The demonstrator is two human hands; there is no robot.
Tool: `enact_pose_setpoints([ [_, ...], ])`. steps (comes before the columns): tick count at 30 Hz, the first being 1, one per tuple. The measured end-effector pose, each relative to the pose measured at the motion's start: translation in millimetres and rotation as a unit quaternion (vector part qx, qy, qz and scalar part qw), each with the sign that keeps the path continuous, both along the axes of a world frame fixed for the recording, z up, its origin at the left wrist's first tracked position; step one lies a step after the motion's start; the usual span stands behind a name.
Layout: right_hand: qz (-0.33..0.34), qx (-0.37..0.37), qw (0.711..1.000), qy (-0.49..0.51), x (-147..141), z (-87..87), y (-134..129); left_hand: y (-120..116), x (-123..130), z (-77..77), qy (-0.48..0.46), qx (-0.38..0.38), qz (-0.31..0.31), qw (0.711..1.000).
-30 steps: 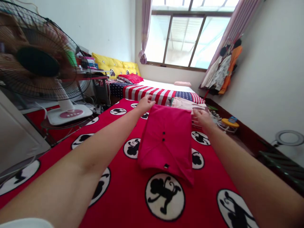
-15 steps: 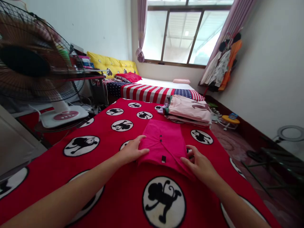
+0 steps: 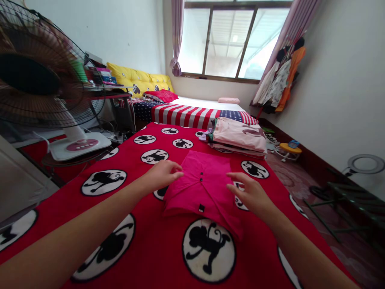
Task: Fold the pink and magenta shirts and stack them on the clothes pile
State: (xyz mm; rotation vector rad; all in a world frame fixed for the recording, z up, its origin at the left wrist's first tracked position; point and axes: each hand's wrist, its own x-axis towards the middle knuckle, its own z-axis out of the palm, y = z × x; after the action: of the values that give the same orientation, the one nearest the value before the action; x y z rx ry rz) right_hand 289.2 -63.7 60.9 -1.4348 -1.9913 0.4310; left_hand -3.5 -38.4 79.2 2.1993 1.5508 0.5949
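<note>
A folded magenta shirt (image 3: 202, 188) with dark buttons and a small black tag lies flat on a red monkey-print blanket (image 3: 156, 245). My left hand (image 3: 161, 176) rests at the shirt's upper left edge, fingers slightly curled and holding nothing. My right hand (image 3: 248, 193) is at its right side, fingers spread, with the fingertips reaching over the cloth. Neither hand grips the shirt. Beyond it stands a stack of folded clothes (image 3: 237, 138), topped by a pale pink garment.
A standing electric fan (image 3: 36, 88) occupies the left, its base (image 3: 80, 146) on a low surface. Behind the blanket lies a bed with a striped cover (image 3: 186, 114). Hanging clothes (image 3: 279, 80) are on the right wall, and a small yellow stool (image 3: 290, 149) stands on the floor.
The shirt now lies flat and spreads wider, instead of hanging from my raised hands. My hands have moved from its lower edge to its sides, and the view has shifted slightly.
</note>
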Motion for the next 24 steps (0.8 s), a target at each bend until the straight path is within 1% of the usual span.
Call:
enact_pose_setpoints([
  [2,-0.016,0.047,0.998,0.044,-25,-0.1,30,27,33,-3.2,-0.019,0.061,-0.014,0.998],
  [3,-0.015,0.068,0.997,0.045,-37,-2.4,44,39,51,-8.2,-0.025,0.086,-0.008,0.996],
  [4,-0.01,0.079,0.996,0.028,-47,-6.8,56,50,67,-15.6,-0.018,0.101,0.002,0.995],
  [5,-0.005,0.076,0.997,-0.006,-54,-13.1,67,59,80,-25.3,-0.014,0.106,0.008,0.994],
  [6,-0.002,0.056,0.997,-0.053,-58,-21.0,75,65,89,-36.5,-0.003,0.104,0.008,0.995],
  [7,-0.007,0.027,0.994,-0.106,-58,-29.8,80,69,95,-48.2,0.025,0.1,0.008,0.995],
  [9,-0.035,-0.033,0.978,-0.201,-52,-46.6,86,73,98,-69.4,0.073,0.088,0.01,0.993],
  [11,-0.073,-0.061,0.964,-0.25,-44,-57.6,88,73,95,-82.1,0.103,0.083,0.019,0.991],
  [13,-0.113,-0.076,0.957,-0.258,-39,-61.0,89,72,92,-85.2,0.11,0.079,0.03,0.99],
  [16,-0.16,-0.103,0.95,-0.246,-38,-58.6,91,72,93,-81.2,0.105,0.062,0.046,0.991],
  [19,-0.162,-0.102,0.951,-0.241,-40,-56.6,93,73,95,-78.3,0.1,0.058,0.054,0.992],
  [24,-0.16,-0.1,0.953,-0.238,-41,-57.4,92,73,94,-79.1,0.095,0.053,0.048,0.993],
])
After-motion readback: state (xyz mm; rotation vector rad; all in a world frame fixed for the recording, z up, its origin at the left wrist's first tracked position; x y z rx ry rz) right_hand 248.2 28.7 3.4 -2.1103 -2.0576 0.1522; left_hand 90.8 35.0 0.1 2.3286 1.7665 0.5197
